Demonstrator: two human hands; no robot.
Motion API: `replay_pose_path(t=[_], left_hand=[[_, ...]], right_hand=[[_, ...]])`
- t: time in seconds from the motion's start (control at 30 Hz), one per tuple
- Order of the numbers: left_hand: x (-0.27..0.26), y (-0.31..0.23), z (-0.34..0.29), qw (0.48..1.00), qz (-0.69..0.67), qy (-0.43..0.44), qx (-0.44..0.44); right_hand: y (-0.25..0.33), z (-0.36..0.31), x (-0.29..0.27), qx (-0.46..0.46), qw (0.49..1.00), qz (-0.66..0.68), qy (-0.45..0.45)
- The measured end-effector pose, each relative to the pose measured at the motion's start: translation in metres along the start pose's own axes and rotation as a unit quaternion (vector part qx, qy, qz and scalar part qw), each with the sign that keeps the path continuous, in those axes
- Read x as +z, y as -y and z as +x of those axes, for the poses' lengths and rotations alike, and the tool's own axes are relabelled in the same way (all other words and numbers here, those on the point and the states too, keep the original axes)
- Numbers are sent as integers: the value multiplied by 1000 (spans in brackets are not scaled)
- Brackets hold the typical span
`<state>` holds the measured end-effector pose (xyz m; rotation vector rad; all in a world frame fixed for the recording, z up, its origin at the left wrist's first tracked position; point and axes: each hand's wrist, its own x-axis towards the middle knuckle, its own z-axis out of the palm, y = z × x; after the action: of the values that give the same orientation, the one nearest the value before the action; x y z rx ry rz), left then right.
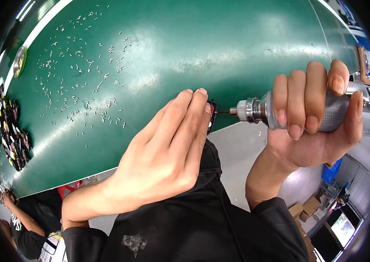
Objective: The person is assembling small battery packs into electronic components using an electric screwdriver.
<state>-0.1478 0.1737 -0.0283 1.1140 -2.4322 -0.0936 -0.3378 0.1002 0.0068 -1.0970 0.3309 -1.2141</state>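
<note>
A grey electric screwdriver (251, 110) lies level in my right hand (309, 113), whose fingers are wrapped round its body. Its thin bit points left and reaches the face of a small black part (212, 117) with some red on it. Whether the bit sits in a screw is too small to tell. My left hand (163, 153) grips that part near the table's front edge, fingers together, hiding most of it. To the left, many tiny silver screws (116, 82) are scattered over the green tabletop (185, 39).
A heap of small black parts (10, 131) lies at the table's left end. Beyond it stands a round, green-rimmed dish (19, 62). Another person (32, 231) is at the lower left. Cardboard boxes (310, 205) and a blue bin (331, 171) are at the lower right.
</note>
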Motion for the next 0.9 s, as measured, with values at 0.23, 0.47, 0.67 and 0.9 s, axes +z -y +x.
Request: replay_pose_path(t=[0.23, 0.47, 0.67, 0.9], left_hand=[[1, 3, -1, 1000, -25, -18, 1], [4, 6, -2, 998, -43, -38, 11], [1, 6, -4, 998, -52, -19, 8], [0, 7, -3, 999, -41, -32, 14]], right_hand=[[-2, 2, -2, 24, 1000, -15, 4], [-7, 9, 4, 32, 999, -18, 19], [-12, 14, 10, 58, 990, -57, 113], [-13, 14, 17, 25, 993, -77, 85]])
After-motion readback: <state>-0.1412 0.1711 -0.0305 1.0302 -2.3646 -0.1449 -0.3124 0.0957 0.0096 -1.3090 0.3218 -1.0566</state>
